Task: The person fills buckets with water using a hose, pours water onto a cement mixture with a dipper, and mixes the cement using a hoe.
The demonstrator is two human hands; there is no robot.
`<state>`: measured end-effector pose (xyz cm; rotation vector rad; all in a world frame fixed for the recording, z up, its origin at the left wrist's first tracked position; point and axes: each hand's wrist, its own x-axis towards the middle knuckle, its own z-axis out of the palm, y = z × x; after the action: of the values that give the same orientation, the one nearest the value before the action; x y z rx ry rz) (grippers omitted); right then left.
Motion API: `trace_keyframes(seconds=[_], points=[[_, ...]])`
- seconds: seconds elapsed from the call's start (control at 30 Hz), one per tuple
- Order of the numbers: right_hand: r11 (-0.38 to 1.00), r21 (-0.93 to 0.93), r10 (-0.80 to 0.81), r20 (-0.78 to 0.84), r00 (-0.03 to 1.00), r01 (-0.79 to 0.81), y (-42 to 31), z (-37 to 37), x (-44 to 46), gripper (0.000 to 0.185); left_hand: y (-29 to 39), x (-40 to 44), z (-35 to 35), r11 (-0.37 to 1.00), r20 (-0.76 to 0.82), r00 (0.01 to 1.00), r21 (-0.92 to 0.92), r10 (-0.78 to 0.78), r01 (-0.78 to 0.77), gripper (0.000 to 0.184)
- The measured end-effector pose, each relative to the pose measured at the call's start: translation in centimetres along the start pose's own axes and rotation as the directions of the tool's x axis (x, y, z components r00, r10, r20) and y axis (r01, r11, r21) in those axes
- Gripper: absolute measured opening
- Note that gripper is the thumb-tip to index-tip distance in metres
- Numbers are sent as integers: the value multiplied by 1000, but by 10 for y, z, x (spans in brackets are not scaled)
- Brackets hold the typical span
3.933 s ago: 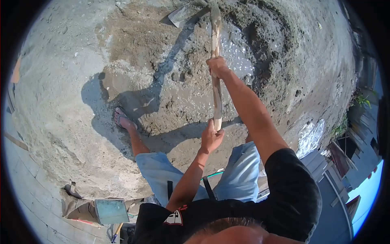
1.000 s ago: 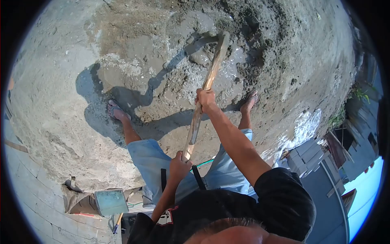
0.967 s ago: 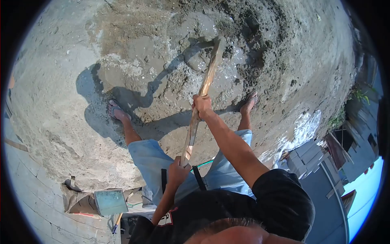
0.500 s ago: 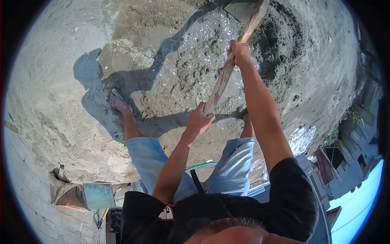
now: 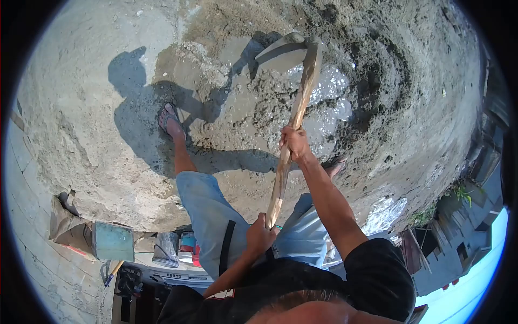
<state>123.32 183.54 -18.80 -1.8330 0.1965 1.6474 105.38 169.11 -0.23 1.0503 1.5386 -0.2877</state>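
Observation:
A hoe with a long, rough wooden handle slants up and away from my body. My right hand is closed round the middle of the handle. Lower down, close to my waist, my left hand grips the handle's near end. The hoe's curved blade is seen nearly edge-on, over the wet grey mortar; whether it touches cannot be told. Lumps and shiny wet patches mark the mix between my feet and the blade.
My sandalled left foot stands beside the mix, and my right foot is partly behind my arm. A greenish square container, buckets and a yellow-handled tool lie lower left. Crumpled plastic lies lower right.
Both hands have drawn the hoe back towards my body, and its blade has come nearer over the mix. My left hand has dropped to waist level.

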Motion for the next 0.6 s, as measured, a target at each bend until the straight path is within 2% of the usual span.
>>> trace_keyframes(seconds=[0.07, 0.1, 0.13, 0.17, 0.23, 0.3, 0.37, 0.47, 0.6], points=[[985, 172, -3, 166, 986, -26, -44, 5, 41, 11, 17, 51, -10, 982, 18, 986, -96, 167, -165, 37], [985, 174, -36, 264, 964, -11, -60, 5, 83, 10, 24, 84, -7, 979, -33, 978, 27, 205, -204, 38], [985, 168, -90, 283, 955, 43, -84, 19, 104, 10, 32, 117, -3, 960, -77, 965, 156, 249, -235, 40], [991, 70, -126, 232, 965, 112, -102, 32, 124, 11, 43, 151, -10, 959, -112, 960, 157, 257, -238, 41], [995, 45, -102, 254, 962, 93, -103, 41, 164, 10, 49, 175, -4, 960, -144, 956, 156, 255, -232, 42], [982, -176, -46, 139, 989, 71, -90, 45, 173, 12, 44, 182, 12, 976, -103, 973, 94, 205, -196, 41], [980, -193, -30, 100, 995, 49, -49, 33, 150, 14, 19, 153, 36, 977, -86, 976, 92, 198, -190, 41], [976, -220, 25, 105, 994, -1, -3, 4, 119, 13, 1, 111, 66, 997, 55, 996, 46, 67, -69, 42], [964, -266, 1, 4, 1000, 0, 35, -33, 72, 13, -5, 52, 86, 1000, 157, 988, 17, -2, 0, 41]])
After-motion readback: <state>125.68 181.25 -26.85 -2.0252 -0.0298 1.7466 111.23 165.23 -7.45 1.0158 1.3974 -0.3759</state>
